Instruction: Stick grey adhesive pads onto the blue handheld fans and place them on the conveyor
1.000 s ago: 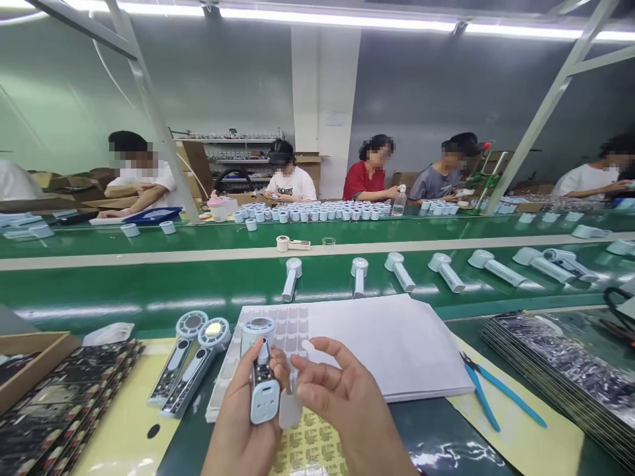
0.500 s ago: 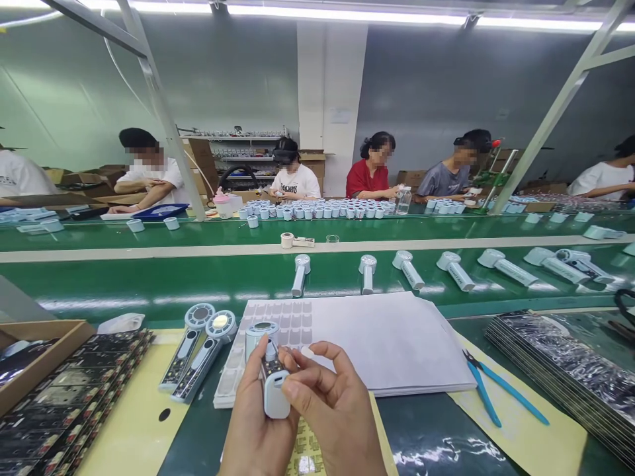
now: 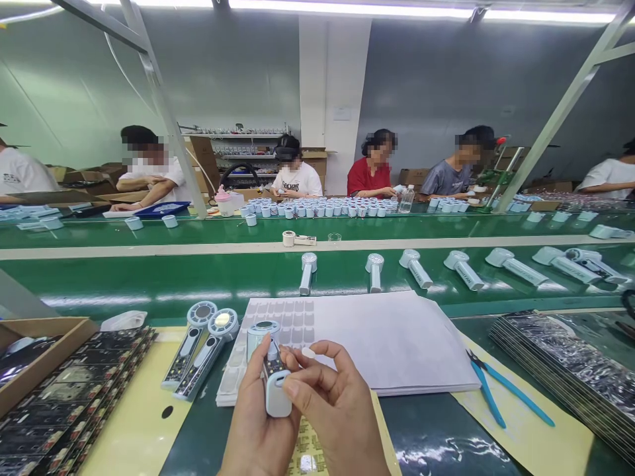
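My left hand (image 3: 260, 420) is wrapped round a light blue handheld fan (image 3: 278, 395), its handle end pointing toward me and its round head away. Dark circuitry shows along the open handle. At the handle's right side, my right hand (image 3: 332, 403) pinches with thumb and fingers against the fan near its end. A small white round piece (image 3: 308, 353) shows at the raised fingers of the right hand. Behind the hands lie sheets of pale stickers (image 3: 285, 317) and white paper (image 3: 377, 344). Two similar open fans (image 3: 198, 363) rest side by side to the left.
Blue-handled cutters (image 3: 513, 390) lie on yellow paper at the right, beside stacked circuit boards (image 3: 570, 383). More boards (image 3: 69, 396) and a cardboard box (image 3: 44, 344) stand left. Several fans (image 3: 464, 270) lie on the green conveyor (image 3: 149, 281). People sit across it.
The fans on the near conveyor have shifted slightly to the right. The camera view has moved a little; both hands keep nearly the same pose on the fan.
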`<control>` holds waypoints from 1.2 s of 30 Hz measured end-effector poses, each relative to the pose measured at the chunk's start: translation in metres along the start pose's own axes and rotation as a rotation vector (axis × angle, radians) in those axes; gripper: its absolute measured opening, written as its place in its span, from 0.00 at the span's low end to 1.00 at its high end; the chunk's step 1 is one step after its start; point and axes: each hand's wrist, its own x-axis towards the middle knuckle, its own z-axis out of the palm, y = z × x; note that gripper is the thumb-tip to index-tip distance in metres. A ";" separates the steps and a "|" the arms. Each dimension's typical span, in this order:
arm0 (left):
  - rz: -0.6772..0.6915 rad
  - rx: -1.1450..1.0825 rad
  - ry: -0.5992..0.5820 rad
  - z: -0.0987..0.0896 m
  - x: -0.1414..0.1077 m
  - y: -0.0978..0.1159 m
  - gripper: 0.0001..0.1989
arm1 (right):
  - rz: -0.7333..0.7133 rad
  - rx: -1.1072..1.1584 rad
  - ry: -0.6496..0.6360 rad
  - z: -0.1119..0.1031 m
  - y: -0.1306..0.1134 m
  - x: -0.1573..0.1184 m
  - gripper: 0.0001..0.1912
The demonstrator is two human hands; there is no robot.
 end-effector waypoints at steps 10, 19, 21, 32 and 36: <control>-0.030 -0.034 0.015 0.003 -0.003 -0.001 0.07 | -0.043 -0.082 0.005 -0.001 0.004 -0.001 0.21; -0.049 0.045 0.070 0.008 -0.023 -0.003 0.08 | -0.238 -0.371 0.001 -0.013 -0.002 -0.006 0.35; -0.032 0.155 0.057 0.003 -0.025 0.000 0.07 | -0.126 -0.271 -0.027 -0.028 -0.008 0.001 0.32; 0.282 1.100 -0.052 -0.067 0.004 0.001 0.19 | -0.166 -0.899 -0.060 -0.113 0.004 -0.007 0.05; 0.296 1.156 -0.060 -0.076 0.011 0.003 0.23 | -0.290 -1.124 -0.088 -0.116 0.013 -0.014 0.07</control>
